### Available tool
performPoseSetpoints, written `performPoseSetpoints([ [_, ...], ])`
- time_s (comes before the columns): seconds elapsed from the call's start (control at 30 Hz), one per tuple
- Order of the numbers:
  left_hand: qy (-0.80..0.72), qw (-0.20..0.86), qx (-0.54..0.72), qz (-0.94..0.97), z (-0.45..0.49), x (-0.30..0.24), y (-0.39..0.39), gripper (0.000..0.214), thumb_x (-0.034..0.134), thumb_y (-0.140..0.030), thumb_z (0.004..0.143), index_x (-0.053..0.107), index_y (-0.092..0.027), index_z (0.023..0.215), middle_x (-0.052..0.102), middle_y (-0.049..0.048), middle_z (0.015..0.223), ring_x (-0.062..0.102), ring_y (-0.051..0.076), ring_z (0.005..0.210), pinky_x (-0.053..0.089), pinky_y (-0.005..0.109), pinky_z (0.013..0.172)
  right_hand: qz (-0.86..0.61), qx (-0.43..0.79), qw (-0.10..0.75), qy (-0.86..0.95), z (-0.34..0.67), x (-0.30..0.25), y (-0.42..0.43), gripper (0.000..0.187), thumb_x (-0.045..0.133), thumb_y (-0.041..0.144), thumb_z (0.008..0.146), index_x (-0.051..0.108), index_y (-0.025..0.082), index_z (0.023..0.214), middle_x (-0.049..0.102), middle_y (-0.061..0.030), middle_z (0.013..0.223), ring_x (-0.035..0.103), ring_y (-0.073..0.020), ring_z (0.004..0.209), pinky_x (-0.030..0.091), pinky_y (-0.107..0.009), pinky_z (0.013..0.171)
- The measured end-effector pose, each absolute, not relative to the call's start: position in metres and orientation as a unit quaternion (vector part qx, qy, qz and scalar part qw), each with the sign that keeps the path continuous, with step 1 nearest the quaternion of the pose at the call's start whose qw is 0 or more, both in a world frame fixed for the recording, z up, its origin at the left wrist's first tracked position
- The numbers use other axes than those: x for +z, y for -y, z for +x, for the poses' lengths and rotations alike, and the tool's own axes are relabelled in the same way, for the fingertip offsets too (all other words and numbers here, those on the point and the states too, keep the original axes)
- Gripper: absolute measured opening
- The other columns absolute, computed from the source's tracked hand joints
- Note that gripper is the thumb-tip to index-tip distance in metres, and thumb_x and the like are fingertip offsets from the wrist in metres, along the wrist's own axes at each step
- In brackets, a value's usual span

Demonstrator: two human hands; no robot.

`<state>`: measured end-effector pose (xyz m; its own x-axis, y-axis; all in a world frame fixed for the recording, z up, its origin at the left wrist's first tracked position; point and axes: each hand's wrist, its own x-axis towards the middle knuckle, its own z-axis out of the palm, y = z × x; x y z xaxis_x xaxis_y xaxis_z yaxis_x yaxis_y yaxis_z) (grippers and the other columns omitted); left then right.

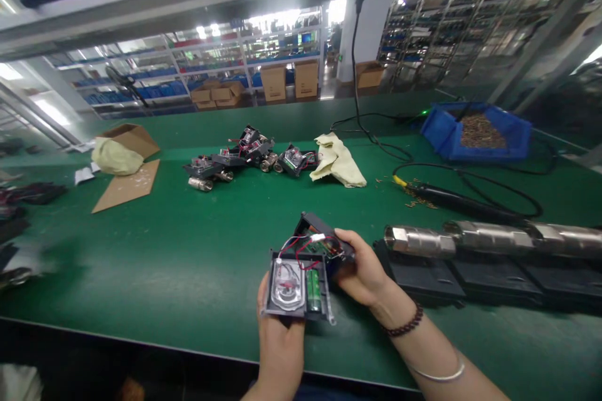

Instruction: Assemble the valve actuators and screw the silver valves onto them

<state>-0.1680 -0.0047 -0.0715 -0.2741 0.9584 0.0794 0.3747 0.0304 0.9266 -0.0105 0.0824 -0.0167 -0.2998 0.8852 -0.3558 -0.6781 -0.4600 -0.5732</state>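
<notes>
My left hand (281, 332) grips from below a dark plastic housing (275, 285) with its inside facing up. In it sit a clear round-cornered module (288, 286) and a green battery (313, 290). My right hand (362, 269) is closed on the other housing half (324, 225), tilted, which carries a circuit board. Red, black and white wires with a white connector (318, 238) link the two halves. The fingers under both parts are partly hidden.
Opened units with metal fittings (244, 153) lie behind. A cream cloth (336, 161), a black electric screwdriver (451, 199) with loose screws, a blue screw bin (475, 131) and cardboard (129, 185) surround them. Dark units with large metal fittings (418, 242) line the right side.
</notes>
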Motion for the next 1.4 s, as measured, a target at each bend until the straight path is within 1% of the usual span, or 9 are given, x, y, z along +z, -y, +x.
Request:
performPoseSetpoints([
  [0.3,-0.574,0.309,0.4,0.645,-0.2,-0.056,0.003,0.038,0.048,-0.026,0.09,0.06,-0.022,0.126,0.064,0.0117,0.128,0.06,0.028,0.12,0.049,0.044,0.102,-0.341,0.735,0.567,0.148,-0.006,-0.012,-0.082,0.032,0.077,0.046,0.058,0.073,0.019,0.074,0.075,-0.0005,0.075,0.067,-0.0216,0.076,0.048,-0.032,0.079],
  [0.47,-0.433,0.018,0.449,0.782,-0.217,0.016,-0.037,0.048,0.052,-0.009,0.087,0.053,-0.031,0.13,0.064,0.004,0.126,0.06,0.02,0.118,0.052,0.037,0.099,-0.34,0.737,0.57,0.126,-0.011,-0.008,-0.083,0.034,0.075,0.049,0.058,0.072,0.017,0.071,0.075,-0.0026,0.072,0.067,-0.0219,0.072,0.049,-0.034,0.077],
  [0.67,-0.164,-0.067,0.26,0.949,-0.172,0.091,-0.084,0.03,0.048,-0.008,0.089,0.069,-0.024,0.103,0.068,0.006,0.117,0.06,0.019,0.113,0.049,0.034,0.098,-0.325,0.733,0.585,0.119,-0.013,-0.006,-0.084,0.028,0.07,0.045,0.062,0.069,0.018,0.071,0.072,0.0004,0.066,0.063,-0.0178,0.064,0.047,-0.03,0.068],
  [0.83,-0.292,0.041,0.266,0.918,-0.157,0.106,-0.094,0.014,0.062,-0.012,0.074,0.064,-0.02,0.062,0.07,0.0037,0.09,0.062,0.018,0.087,0.051,0.034,0.082,-0.321,0.73,0.595,0.1,-0.016,-0.008,-0.085,0.028,0.066,0.044,0.066,0.068,0.018,0.073,0.072,0.0,0.067,0.061,-0.0174,0.061,0.045,-0.03,0.062],
  [0.97,-0.367,0.298,0.239,0.848,-0.153,0.103,-0.083,0.031,0.056,-0.013,0.071,0.052,-0.02,0.041,0.073,0.0027,0.086,0.065,0.02,0.085,0.052,0.036,0.082,-0.328,0.726,0.6,0.071,-0.019,-0.01,-0.083,0.022,0.066,0.041,0.066,0.066,0.019,0.068,0.07,0.002,0.063,0.06,-0.0168,0.058,0.045,-0.029,0.061],
  [1.1,-0.353,0.462,0.238,0.778,-0.155,0.091,-0.073,0.031,0.049,-0.026,0.086,0.074,-0.023,0.103,0.064,0.0067,0.13,0.058,0.026,0.12,0.051,0.04,0.094,-0.337,0.724,0.6,0.043,-0.02,-0.009,-0.081,0.018,0.063,0.038,0.068,0.063,0.02,0.064,0.068,0.0036,0.058,0.059,-0.0157,0.056,0.046,-0.028,0.06],
  [1.23,-0.423,0.127,0.27,0.855,-0.16,0.07,-0.068,0.04,0.044,-0.021,0.094,0.058,-0.029,0.131,0.046,0.0074,0.148,0.04,0.026,0.137,0.033,0.05,0.111,-0.348,0.719,0.601,0.015,-0.021,-0.006,-0.08,0.017,0.058,0.037,0.069,0.064,0.021,0.066,0.07,0.0025,0.061,0.061,-0.0159,0.056,0.048,-0.029,0.063],
  [1.33,-0.483,-0.156,0.28,0.815,-0.162,0.06,-0.067,0.025,0.052,-0.019,0.092,0.07,-0.029,0.107,0.053,0.009,0.142,0.041,0.03,0.135,0.027,0.058,0.112,-0.353,0.718,0.6,0.01,-0.024,-0.005,-0.078,0.022,0.057,0.04,0.068,0.065,0.02,0.069,0.071,-0.0009,0.064,0.064,-0.0194,0.06,0.049,-0.032,0.065],
  [1.4,-0.492,-0.211,0.266,0.802,-0.163,0.06,-0.066,0.016,0.058,-0.018,0.088,0.071,-0.022,0.082,0.061,0.0112,0.131,0.045,0.033,0.131,0.028,0.06,0.11,-0.354,0.714,0.604,0.012,-0.025,-0.006,-0.076,0.021,0.058,0.042,0.066,0.063,0.021,0.067,0.07,-0.0003,0.062,0.064,-0.0197,0.06,0.05,-0.033,0.064],
])
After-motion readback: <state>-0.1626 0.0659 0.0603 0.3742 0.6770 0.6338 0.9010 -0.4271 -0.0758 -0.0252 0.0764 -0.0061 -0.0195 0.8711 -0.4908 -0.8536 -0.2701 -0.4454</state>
